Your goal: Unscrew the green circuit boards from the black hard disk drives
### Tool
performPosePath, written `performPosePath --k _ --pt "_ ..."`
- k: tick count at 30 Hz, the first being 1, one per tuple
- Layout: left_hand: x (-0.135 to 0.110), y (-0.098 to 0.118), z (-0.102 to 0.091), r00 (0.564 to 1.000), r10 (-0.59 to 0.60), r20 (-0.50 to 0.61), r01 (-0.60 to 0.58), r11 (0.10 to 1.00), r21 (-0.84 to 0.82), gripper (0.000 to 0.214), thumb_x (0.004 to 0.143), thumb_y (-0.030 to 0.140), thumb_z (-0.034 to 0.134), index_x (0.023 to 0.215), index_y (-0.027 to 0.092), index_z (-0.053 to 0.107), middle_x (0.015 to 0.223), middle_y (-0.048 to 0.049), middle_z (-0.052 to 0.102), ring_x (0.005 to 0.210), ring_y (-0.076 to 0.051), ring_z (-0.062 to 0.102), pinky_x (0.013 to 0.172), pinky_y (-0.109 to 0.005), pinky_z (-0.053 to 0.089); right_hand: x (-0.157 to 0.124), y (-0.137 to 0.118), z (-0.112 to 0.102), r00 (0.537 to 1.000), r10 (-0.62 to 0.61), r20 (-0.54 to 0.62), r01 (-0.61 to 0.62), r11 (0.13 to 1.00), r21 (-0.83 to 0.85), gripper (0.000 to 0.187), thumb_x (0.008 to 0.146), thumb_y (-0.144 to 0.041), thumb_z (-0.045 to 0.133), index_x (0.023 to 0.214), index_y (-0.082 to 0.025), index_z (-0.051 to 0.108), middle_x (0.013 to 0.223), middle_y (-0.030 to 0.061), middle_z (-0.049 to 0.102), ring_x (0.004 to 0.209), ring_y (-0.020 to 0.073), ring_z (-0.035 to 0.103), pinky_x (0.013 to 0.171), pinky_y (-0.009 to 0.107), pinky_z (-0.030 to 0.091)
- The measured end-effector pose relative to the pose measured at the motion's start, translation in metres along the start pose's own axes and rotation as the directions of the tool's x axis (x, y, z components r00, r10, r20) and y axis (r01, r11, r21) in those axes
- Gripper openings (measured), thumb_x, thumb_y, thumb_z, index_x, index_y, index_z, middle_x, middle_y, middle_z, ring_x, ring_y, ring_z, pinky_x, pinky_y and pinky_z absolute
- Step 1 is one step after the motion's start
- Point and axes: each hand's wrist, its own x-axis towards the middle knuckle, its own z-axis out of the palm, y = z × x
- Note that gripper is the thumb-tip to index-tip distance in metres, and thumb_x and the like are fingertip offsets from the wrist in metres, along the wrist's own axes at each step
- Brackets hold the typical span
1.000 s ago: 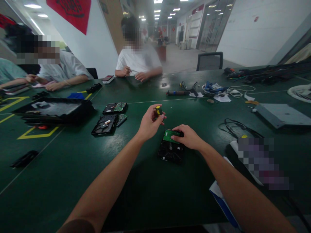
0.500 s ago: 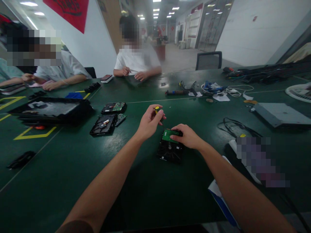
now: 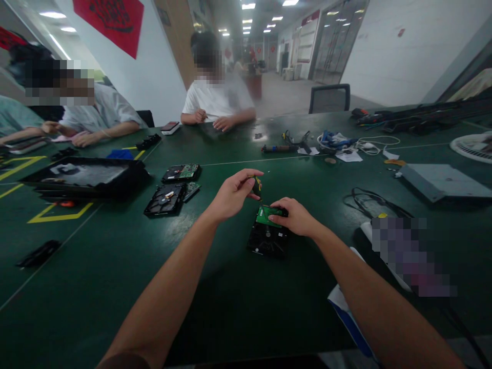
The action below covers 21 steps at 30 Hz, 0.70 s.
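Observation:
A black hard drive [image 3: 268, 242] with a green circuit board [image 3: 265, 214] on its upper half lies on the dark green table in front of me. My left hand [image 3: 237, 193] is closed around a small yellow and black screwdriver [image 3: 257, 188], held nearly upright over the board; its thin shaft points down at the board's upper left part. Whether the tip sits in a screw is too small to tell. My right hand [image 3: 292, 216] grips the drive's right edge, with the thumb on the green board and the other fingers along the far right side.
Two more hard drives [image 3: 165, 199] and a loose circuit board [image 3: 191, 191] lie to the left, near a black tray [image 3: 84, 174]. On the right are a grey metal box [image 3: 446, 180] and black cables [image 3: 372, 197]. People sit across the table.
The screwdriver has gone from tilted to nearly upright, its shaft now over the board. My left fingers have shifted on the handle; the right hand still grips the drive.

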Motion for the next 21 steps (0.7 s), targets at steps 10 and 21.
performPosePath --k 10,21 --pt "0.003 -0.003 -0.010 0.991 0.069 -0.113 -0.068 0.998 0.009 0.032 0.102 0.028 0.059 0.133 0.023 0.065 0.115 -0.0067 0.063 0.097 -0.016 0.064 0.082 -0.035 0.069 0.000 -0.001 0.000 1.000 0.013 0.000 -0.013 1.000 -0.006 0.032 0.089 -0.041 0.076 0.116 -0.023 0.075 0.109 0.0081 0.071 0.100 0.0243 0.062 0.090 0.039 0.045" --pt "0.004 -0.013 -0.009 0.995 0.032 -0.096 -0.030 0.999 0.016 0.031 0.101 0.028 0.060 0.130 0.020 0.066 0.109 -0.0069 0.064 0.093 -0.016 0.065 0.079 -0.033 0.068 -0.001 0.003 0.002 1.000 0.011 0.001 -0.011 1.000 -0.006 0.033 0.091 -0.044 0.074 0.118 -0.025 0.075 0.114 0.0085 0.071 0.104 0.0260 0.062 0.092 0.042 0.045"
